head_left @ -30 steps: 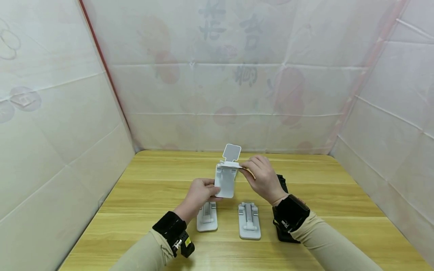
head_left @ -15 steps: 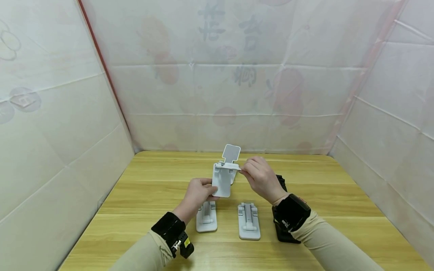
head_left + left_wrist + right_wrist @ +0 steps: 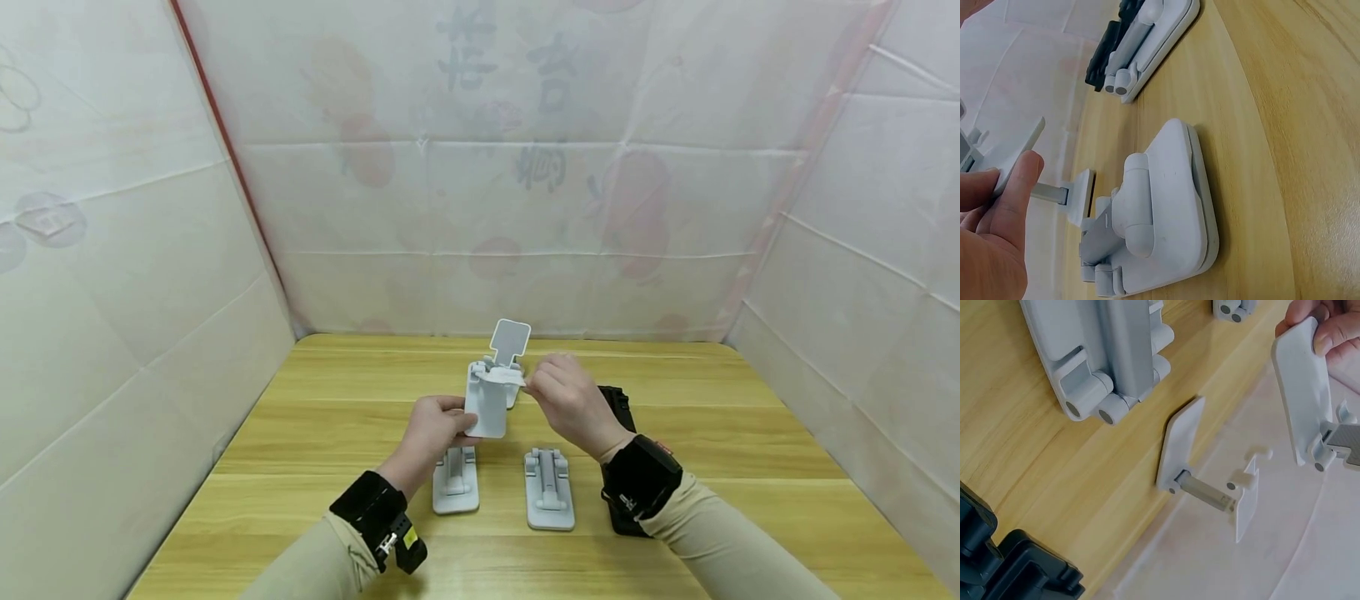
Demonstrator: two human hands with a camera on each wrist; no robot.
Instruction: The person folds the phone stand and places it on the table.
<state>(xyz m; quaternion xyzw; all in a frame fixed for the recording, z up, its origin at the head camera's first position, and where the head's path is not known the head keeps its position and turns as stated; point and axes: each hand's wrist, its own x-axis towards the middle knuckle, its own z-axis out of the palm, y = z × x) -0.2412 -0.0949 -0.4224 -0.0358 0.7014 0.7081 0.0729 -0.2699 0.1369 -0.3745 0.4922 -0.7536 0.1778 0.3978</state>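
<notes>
Gripping a white plastic folding phone stand [image 3: 486, 407] above the wooden tabletop [image 3: 315, 433], left hand [image 3: 435, 429] is holding its base while right hand [image 3: 564, 402] is pinching the hinged plate at two o'clock; forcing it could snap the hinge.

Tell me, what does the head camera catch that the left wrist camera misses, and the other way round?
Only the head view shows both hands together: the left hand gripping the lifted white stand at its base, the right hand pinching its top, plus the unfolded stand behind. Only the left wrist view shows the hinges of the folded stand close up. Both show the wooden table, two folded white stands and a black one.
</notes>
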